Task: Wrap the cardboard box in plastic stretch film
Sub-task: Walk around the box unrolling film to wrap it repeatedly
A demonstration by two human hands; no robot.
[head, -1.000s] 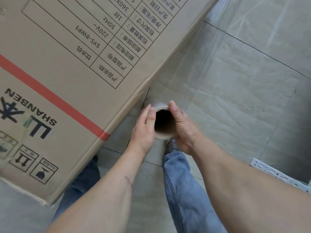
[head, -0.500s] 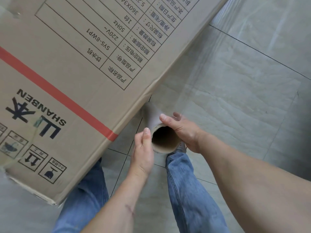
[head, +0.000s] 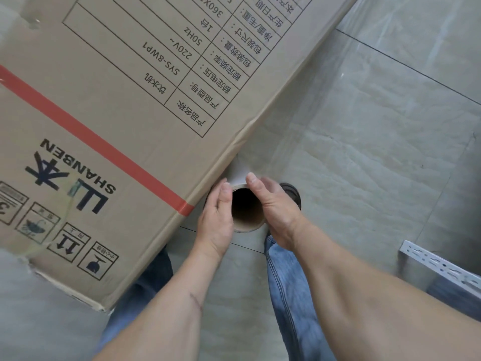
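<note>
A tall cardboard box [head: 109,105] with a red stripe and black print fills the upper left. Beside its right edge I hold the stretch film roll [head: 246,225] upright, its open cardboard core facing me. My left hand [head: 216,217] grips the roll's left side, my right hand [head: 276,207] its right side. A clear sheet of film [head: 299,105] stretches from the roll up along the box's right edge over the floor. The roll's lower part is hidden by my hands.
Grey floor tiles [head: 377,152] lie to the right. A white perforated metal rail [head: 440,267] lies at the right edge. My jeans legs [head: 289,295] and a dark shoe [head: 292,192] stand below the roll.
The roll has swung back upright and close to the box edge. My left hand moved up onto its left side, and my right hand shifted to its right side.
</note>
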